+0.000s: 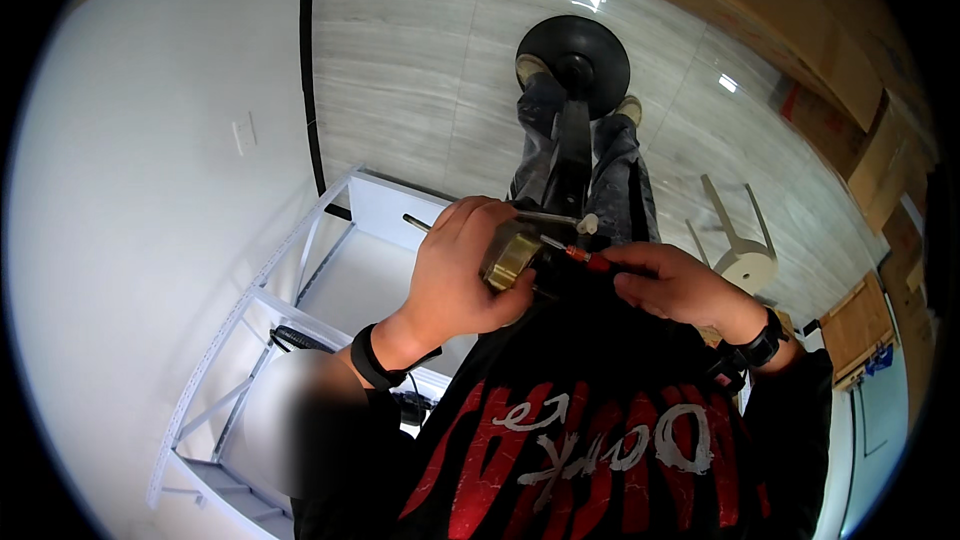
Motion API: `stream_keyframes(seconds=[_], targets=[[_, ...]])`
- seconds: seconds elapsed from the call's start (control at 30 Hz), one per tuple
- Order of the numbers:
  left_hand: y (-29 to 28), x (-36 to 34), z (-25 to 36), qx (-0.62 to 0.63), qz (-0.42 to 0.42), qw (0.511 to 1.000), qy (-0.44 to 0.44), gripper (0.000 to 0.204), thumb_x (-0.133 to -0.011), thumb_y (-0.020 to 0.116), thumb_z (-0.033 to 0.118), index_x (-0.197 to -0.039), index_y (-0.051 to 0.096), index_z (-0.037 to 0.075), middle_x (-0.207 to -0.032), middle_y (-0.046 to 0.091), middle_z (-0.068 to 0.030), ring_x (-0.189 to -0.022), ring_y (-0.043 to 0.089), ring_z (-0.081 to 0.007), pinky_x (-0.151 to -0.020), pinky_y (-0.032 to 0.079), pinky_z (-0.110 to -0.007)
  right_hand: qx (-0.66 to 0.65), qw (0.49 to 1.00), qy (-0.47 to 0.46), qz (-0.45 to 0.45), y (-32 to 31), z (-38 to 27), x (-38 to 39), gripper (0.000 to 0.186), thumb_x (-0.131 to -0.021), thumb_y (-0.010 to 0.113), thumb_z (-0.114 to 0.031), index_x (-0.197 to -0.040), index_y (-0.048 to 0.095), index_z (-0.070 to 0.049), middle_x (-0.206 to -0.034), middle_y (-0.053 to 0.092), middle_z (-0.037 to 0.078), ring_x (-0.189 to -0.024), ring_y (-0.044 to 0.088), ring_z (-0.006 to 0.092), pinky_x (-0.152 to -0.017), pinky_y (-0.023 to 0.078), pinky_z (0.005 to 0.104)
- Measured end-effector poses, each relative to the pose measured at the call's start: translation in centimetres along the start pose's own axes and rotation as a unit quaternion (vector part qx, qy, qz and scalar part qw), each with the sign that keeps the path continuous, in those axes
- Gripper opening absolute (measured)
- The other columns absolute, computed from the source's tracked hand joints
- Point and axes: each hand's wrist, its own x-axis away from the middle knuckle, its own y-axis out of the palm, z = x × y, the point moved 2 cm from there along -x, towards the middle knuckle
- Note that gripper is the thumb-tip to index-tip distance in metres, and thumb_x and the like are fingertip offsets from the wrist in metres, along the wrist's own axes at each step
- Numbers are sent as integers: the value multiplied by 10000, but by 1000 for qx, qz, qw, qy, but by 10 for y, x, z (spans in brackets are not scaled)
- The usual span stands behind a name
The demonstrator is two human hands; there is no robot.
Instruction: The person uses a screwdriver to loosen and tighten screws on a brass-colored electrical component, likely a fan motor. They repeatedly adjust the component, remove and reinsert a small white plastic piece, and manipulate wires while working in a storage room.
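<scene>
My left hand [458, 268] is wrapped round a brass-coloured metal block [513, 260] with rounded edges, its thumb along the lower side. Between the fingers and thumb of my right hand [678, 286] is a red-handled screwdriver [586, 257]. Its thin metal shaft points left, and the tip is close to the block; whether they touch I cannot tell. Just beyond the block runs a thin metal rod [546, 216] with a pale knob [588, 225] at its right end. A short dark rod end [416, 223] sticks out left of my left hand.
A black stand with a round base [603, 45] rises between my legs. White metal shelving [380, 202] stands at the left by the wall. A pale stool [746, 266] is at the right, and cardboard boxes [790, 30] fill the far right.
</scene>
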Motion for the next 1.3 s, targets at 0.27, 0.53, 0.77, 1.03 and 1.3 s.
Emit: stream_keyframes(seconds=[0.27,0.53,0.77,1.03,1.3], targets=[[-1,-1,2,-3,2,1000,-11,525,-596,715,135,-1079,568,-8,-1025,639,-191,-953,610,-398,-844,501,-429,-310,942,105,-81,2,15,-11,296,-1038,445,-191,-1210,579,9,-626,410,-24,-463,265,29,-398,178,193],[0,1,-2,-9,19,1000,-14,492,-618,718,151,-1065,569,12,-983,622,-177,-914,597,-403,-809,499,-442,-227,958,163,-61,8,-23,-7,300,-1048,409,-220,-1148,569,13,-642,409,-32,-460,267,26,-396,199,193],[1,0,1,-3,7,1000,-9,528,-594,697,140,-1084,565,-4,-1039,635,-202,-959,612,-403,-848,504,-436,-256,938,197,-125,-3,-23,-10,318,-1063,350,-241,-1140,541,1,-650,395,-20,-447,248,31,-381,210,190],[0,2,-1,9,5,1000,3,540,-576,700,146,-1080,570,1,-1025,634,-212,-962,617,-405,-850,506,-446,-267,925,204,-178,-11,-21,-18,330,-1066,344,-256,-1109,545,3,-625,380,-25,-422,257,36,-362,218,195],[-1,-2,-3,14,11,1000,-3,509,-579,691,140,-1056,582,0,-987,636,-212,-941,622,-406,-837,510,-447,-49,980,174,-83,-1,-35,-21,296,-1037,447,-264,-1011,597,-11,-609,445,-9,-475,393,69,-432,320,240]])
